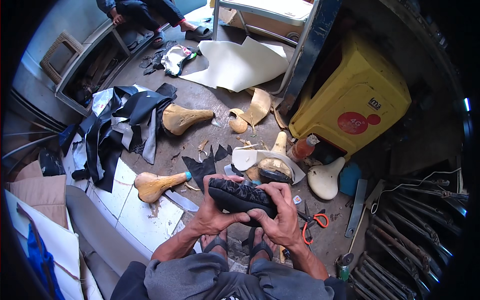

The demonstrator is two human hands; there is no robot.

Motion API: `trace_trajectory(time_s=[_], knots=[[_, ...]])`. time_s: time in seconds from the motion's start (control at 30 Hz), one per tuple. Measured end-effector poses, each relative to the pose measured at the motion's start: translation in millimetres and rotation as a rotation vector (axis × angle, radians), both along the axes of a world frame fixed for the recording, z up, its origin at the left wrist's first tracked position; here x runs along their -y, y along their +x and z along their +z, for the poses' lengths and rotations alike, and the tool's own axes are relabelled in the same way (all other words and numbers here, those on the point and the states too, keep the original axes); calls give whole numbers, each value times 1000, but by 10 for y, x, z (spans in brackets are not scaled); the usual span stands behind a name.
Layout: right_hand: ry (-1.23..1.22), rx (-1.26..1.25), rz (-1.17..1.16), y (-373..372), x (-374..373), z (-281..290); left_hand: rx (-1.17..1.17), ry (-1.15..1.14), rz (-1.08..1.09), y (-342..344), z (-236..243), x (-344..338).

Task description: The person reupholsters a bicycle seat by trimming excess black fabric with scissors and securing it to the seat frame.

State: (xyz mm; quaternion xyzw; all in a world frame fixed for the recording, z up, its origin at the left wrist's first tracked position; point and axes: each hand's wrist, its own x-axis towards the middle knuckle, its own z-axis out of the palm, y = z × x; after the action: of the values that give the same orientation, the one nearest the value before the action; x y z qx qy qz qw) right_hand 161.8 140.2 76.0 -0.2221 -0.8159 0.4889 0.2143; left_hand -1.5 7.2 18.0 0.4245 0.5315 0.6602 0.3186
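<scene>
Held up in front of my knees is a black bicycle saddle (242,199), its wide end facing away and its cover wrinkled along the far edge. My left hand (216,214) grips its left side, with the thumb on the near face. On the right side my right hand (278,212) has its fingers bent over the top and its thumb pressing the near face. Beyond it a bare saddle pad (276,167) lies among white foam offcuts. Scissors with orange handles (315,220) rest on the floor beside my right forearm.
Tan saddle pads (159,186) lie to the left, near black cover scraps (112,127). A white saddle (325,178), orange bottle (303,148) and yellow plastic stool (367,95) stand right. Metal tubes (400,240) crowd the right edge. A person's legs (147,15) show far left.
</scene>
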Motion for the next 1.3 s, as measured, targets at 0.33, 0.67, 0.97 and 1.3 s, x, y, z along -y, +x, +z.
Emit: trace_trajectory(time_s=[0.33, 0.67, 0.97, 1.3], knots=[[-51, 54, -25, 44, -37, -31, 62, -153, 144, 212, 119, -26], [516, -119, 9, 44, -37, -153, -28, -23, 243, 146, 94, 12], [701, -181, -184, 55, 104, -358, -374, 123, 268, 190, 284, -31], [553, -122, 38, 58, -67, -140, -411, 230, 350, 123, 150, -5]])
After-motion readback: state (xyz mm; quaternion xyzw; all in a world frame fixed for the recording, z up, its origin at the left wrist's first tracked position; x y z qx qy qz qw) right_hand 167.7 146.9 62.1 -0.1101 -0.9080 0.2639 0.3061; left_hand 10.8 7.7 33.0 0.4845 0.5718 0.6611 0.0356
